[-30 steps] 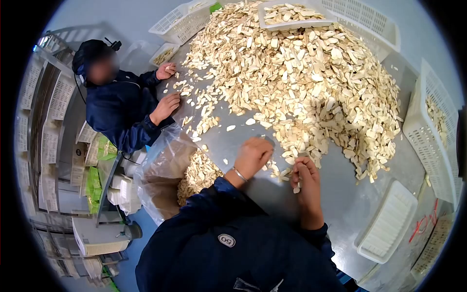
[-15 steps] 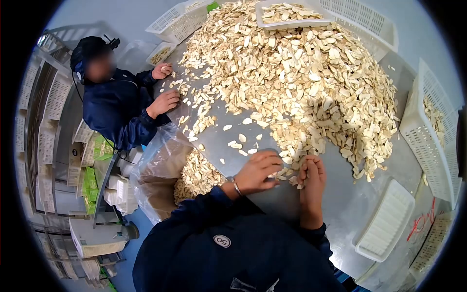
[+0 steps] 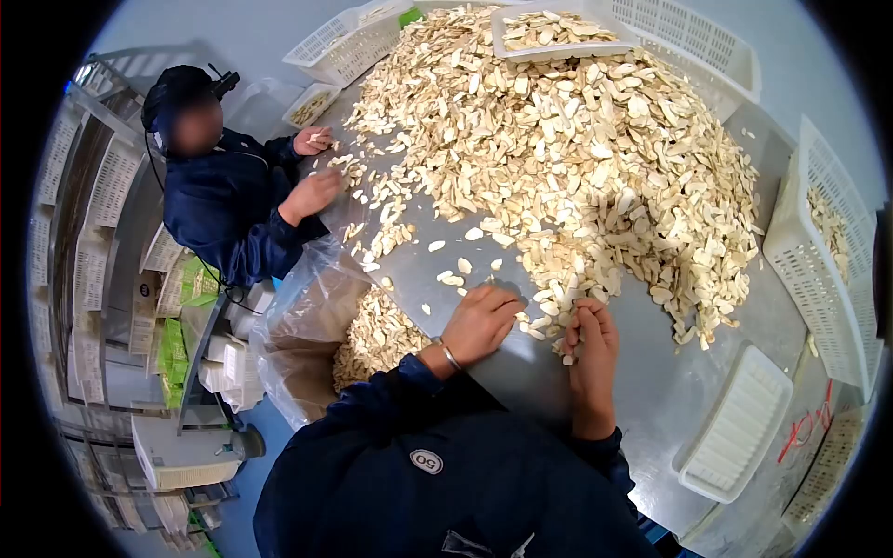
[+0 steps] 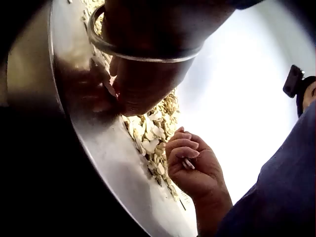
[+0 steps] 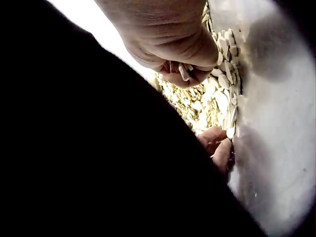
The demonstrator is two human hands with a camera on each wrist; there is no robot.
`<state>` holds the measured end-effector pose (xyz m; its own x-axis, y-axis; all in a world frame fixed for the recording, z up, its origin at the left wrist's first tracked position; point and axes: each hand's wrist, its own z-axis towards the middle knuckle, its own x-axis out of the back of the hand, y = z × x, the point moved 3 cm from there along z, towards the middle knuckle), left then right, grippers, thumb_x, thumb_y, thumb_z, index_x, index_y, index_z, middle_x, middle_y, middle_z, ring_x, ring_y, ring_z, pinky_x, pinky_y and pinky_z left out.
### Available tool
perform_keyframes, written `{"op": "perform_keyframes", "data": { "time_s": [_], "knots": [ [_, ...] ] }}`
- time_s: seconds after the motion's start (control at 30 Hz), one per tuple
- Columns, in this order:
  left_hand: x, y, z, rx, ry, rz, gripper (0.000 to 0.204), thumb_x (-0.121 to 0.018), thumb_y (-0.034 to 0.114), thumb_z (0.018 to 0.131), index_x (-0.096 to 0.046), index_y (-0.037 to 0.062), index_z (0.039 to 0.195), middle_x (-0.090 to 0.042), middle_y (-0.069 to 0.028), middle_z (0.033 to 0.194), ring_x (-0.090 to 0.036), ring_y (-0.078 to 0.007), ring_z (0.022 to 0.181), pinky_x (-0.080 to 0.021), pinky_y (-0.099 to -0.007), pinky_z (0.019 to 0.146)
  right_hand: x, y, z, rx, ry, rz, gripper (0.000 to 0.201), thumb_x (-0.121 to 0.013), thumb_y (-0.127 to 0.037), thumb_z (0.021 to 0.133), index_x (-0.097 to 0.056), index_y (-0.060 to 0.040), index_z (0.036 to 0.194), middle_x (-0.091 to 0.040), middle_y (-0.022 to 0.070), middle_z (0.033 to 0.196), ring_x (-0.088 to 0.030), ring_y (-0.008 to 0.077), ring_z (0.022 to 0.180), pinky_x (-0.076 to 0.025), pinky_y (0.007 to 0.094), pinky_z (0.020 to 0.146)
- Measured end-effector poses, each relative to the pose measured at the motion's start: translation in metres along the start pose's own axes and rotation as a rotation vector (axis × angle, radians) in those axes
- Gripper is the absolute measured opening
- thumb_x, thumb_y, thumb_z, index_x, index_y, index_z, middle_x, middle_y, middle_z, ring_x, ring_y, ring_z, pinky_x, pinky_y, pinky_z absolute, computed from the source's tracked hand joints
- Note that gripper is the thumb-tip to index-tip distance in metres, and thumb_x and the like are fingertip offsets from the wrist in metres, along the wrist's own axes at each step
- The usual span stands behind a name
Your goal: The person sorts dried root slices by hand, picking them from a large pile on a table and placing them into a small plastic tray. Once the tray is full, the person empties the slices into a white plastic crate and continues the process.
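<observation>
Pale dried slices lie in a large pile on the metal table. At the pile's near edge, the left hand, with a bracelet at its wrist, pinches a slice at its fingertips in the right wrist view. To its right, the right hand has its fingers curled round a few slices, whose ends show at the palm in the left wrist view. Loose slices lie between the two hands. The hands are apart.
Another person works at the table's left side. A clear bag of slices stands at lower left. A white tray lies at right, beside a perforated basket. A tray of slices rests on the pile's far side.
The left hand moved right to the loose slices, then drew back slightly left. Several slices now lie to its upper left. The right hand stays nearly in place, its fingers still curled.
</observation>
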<state>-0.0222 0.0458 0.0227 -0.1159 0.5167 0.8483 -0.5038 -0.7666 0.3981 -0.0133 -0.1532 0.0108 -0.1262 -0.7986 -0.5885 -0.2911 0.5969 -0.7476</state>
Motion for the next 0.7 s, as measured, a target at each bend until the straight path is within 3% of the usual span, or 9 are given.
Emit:
{"op": "perform_keyframes", "data": {
  "time_s": [0.27, 0.37, 0.5, 0.6, 0.7],
  "knots": [
    [-0.004, 0.005, 0.009, -0.029, -0.166, 0.033, 0.03, -0.062, 0.002, 0.081, -0.065, 0.0079, 0.111, -0.058, -0.0102, 0.098, -0.06, -0.0319, 0.094, -0.05, -0.0408, 0.084, -0.002, 0.004, 0.0, -0.036, 0.013, -0.002, 0.009, -0.054, -0.012, 0.102, -0.06, -0.0063, 0.106, -0.051, -0.0011, 0.078, -0.046, 0.006, 0.061, -0.039, 0.0221, 0.049],
    [-0.004, 0.004, 0.009, 0.052, -0.225, -0.062, 0.031, -0.061, 0.001, 0.081, -0.064, 0.0061, 0.112, -0.058, -0.0113, 0.098, -0.061, -0.0337, 0.091, -0.052, -0.0419, 0.081, -0.002, 0.003, 0.0, -0.031, -0.008, -0.004, 0.009, -0.054, -0.012, 0.102, -0.06, -0.0062, 0.105, -0.051, -0.0011, 0.078, -0.046, 0.0062, 0.061, -0.039, 0.0222, 0.049],
    [0.001, 0.005, 0.006, 0.02, -0.134, -0.06, 0.031, -0.062, 0.001, 0.084, -0.064, 0.0041, 0.115, -0.062, -0.0131, 0.103, -0.063, -0.0349, 0.095, -0.054, -0.0412, 0.078, 0.0, 0.007, 0.003, -0.025, -0.042, -0.005, 0.01, -0.054, -0.012, 0.101, -0.06, -0.0058, 0.106, -0.051, -0.0012, 0.079, -0.047, 0.0064, 0.061, -0.039, 0.0231, 0.049],
    [0.012, 0.004, 0.009, 0.137, -0.031, -0.224, 0.023, -0.064, 0.003, 0.089, -0.067, 0.0027, 0.112, -0.066, -0.0126, 0.1, -0.066, -0.0285, 0.086, -0.054, -0.0353, 0.073, -0.003, 0.006, 0.0, -0.053, -0.05, -0.063, 0.011, -0.055, -0.013, 0.101, -0.061, -0.0052, 0.107, -0.052, -0.0011, 0.077, -0.047, 0.0065, 0.06, -0.039, 0.0234, 0.049],
    [0.016, 0.006, 0.011, 0.405, -0.033, -0.49, 0.014, -0.067, 0.006, 0.093, -0.069, 0.001, 0.106, -0.067, -0.0093, 0.091, -0.063, -0.0155, 0.072, -0.051, -0.0281, 0.065, -0.003, 0.009, 0.0, -0.058, -0.117, -0.21, 0.013, -0.057, -0.014, 0.1, -0.062, -0.0052, 0.109, -0.054, -0.001, 0.075, -0.049, 0.006, 0.06, -0.04, 0.0229, 0.051]
  ]
}}
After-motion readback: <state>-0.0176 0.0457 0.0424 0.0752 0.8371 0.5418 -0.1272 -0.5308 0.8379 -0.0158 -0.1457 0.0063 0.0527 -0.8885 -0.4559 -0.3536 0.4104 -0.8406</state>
